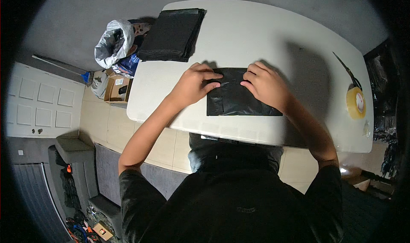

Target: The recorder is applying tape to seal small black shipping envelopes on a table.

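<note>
A flat, shiny black plastic bag (245, 104) lies on the white table in front of me, its surface creased. My left hand (197, 84) is at its upper left, thumb and fingers curled in a loose pinch on the plastic. At the upper right, my right hand (265, 84) has its fingers bent and thumb drawn in, also gripping the plastic. Both hands are on the bag's upper part, a short gap between them. Whatever lies under the fingertips is hidden.
A thick stack of black bags (173, 35) sits at the table's (247, 33) far left. On the right are scissors (348, 71) touching a roll of yellowish tape (355, 103). Beyond the left edge stand a white plastic sack (113, 44) and a cardboard box (115, 89).
</note>
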{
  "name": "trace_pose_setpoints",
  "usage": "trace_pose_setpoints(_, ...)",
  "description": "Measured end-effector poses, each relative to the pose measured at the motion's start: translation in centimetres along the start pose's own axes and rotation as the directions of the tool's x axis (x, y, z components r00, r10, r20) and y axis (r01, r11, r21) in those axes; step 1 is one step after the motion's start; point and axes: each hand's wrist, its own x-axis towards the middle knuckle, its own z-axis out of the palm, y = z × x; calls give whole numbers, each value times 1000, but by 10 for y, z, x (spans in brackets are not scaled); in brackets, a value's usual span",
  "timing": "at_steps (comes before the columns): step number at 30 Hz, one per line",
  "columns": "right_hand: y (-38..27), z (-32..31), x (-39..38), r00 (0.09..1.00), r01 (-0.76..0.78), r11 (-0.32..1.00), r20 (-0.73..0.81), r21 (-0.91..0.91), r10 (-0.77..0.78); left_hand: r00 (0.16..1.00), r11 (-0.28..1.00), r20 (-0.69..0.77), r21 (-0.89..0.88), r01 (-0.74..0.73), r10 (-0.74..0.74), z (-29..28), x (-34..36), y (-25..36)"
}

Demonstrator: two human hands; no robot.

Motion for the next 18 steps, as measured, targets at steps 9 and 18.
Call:
trace_pose_setpoints(9,-11,8,-12,999,8,999,-33,-37,-10,988,986,-7,61,-153,153,-4,-1,8)
trace_pose_setpoints(18,13,6,-9,991,87,984,-116,157,-69,981,980,38,54,-190,188,0,12,-9)
